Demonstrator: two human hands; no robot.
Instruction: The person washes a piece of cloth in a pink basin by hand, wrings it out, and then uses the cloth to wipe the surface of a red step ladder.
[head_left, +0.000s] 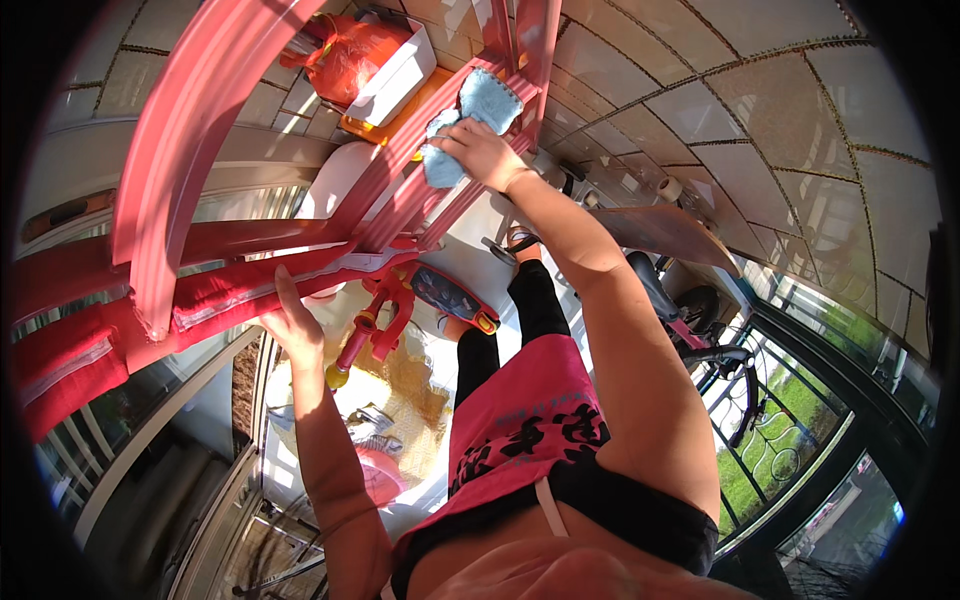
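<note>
My right hand (480, 154) presses a light blue cloth (491, 101) onto the pink-red ridged rails (409, 169) of a frame at the upper middle; part of the cloth lies under my fingers. My left hand (294, 322) is raised at the left, against the red fabric padding (247, 289) wrapped around a lower bar of the same frame. The thumb lies over the padding's front; the other fingers are partly hidden, so a grip is hard to tell. A large curved pink-red piece (191, 112) of the frame rises at the upper left.
Below the frame stands a red child's scooter (382, 315). A white bin (394, 75) with a red bag stands behind the frame. A bicycle (705, 337) and a brown board (664, 229) are at the right. A pink basin (379, 476) sits on the floor. Tiled walls and glazed doors surround me.
</note>
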